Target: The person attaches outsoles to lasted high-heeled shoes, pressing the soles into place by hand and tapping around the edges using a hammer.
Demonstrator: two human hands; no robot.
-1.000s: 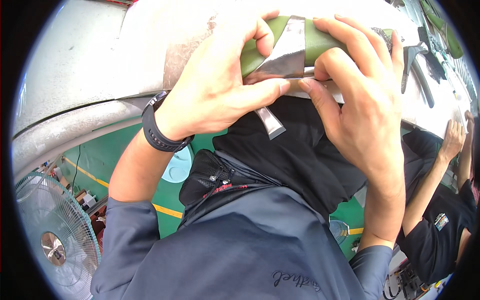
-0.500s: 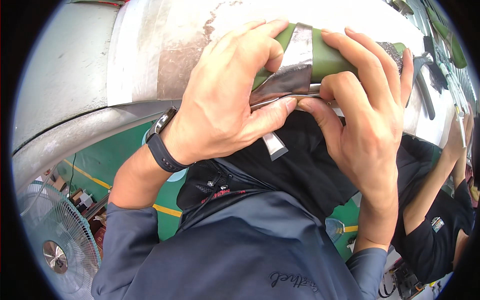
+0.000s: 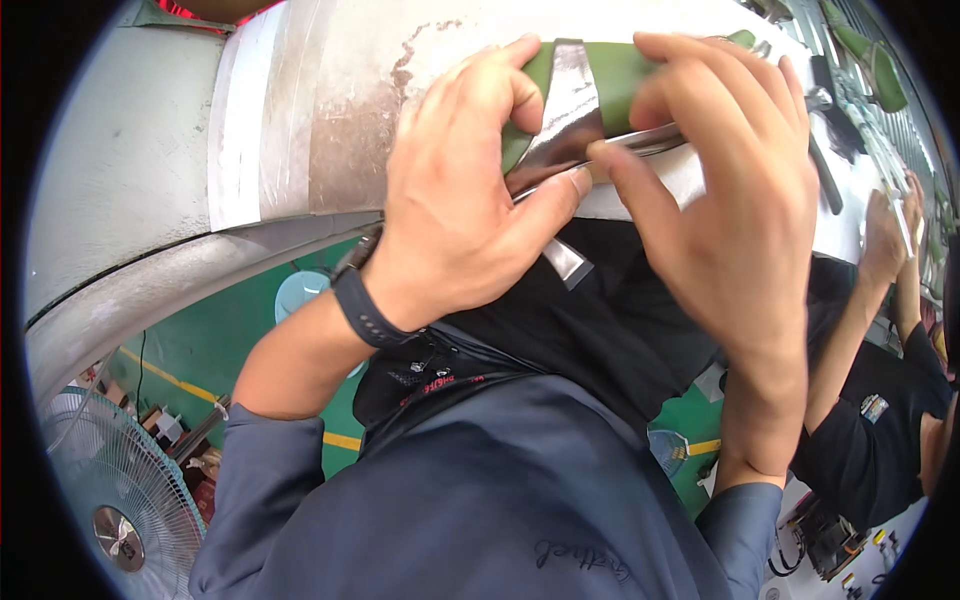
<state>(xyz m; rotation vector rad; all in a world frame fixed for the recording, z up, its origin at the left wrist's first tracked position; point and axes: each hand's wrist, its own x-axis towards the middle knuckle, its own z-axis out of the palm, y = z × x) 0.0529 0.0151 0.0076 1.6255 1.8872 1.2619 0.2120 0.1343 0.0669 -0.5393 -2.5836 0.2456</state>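
Note:
A smooth green, rounded long piece (image 3: 617, 80) lies at the table's near edge. Across it runs a shiny silver-and-dark strip (image 3: 572, 95), and a silver tail end (image 3: 568, 264) hangs below my left thumb. My left hand (image 3: 450, 185) is closed around the piece's left part, its thumb pressed on the lower edge. Over the right part curls my right hand (image 3: 745, 190), slightly blurred, its thumb tip beside the left thumb. Between its thumb and fingers shows a thin metallic edge (image 3: 655, 138) along the underside. My right fingers hide the piece's right end.
The white, stained table (image 3: 350, 130) has a rounded metal front rim. Right of my hand lies a dark-handled tool (image 3: 826, 170). Another person's hands (image 3: 885, 235) work at the far right, near more green pieces (image 3: 885, 75). A floor fan (image 3: 115, 530) stands lower left.
My right hand has risen a little, and its fingers have shifted on the green piece. More of the metallic edge shows under them. My left hand keeps its grip.

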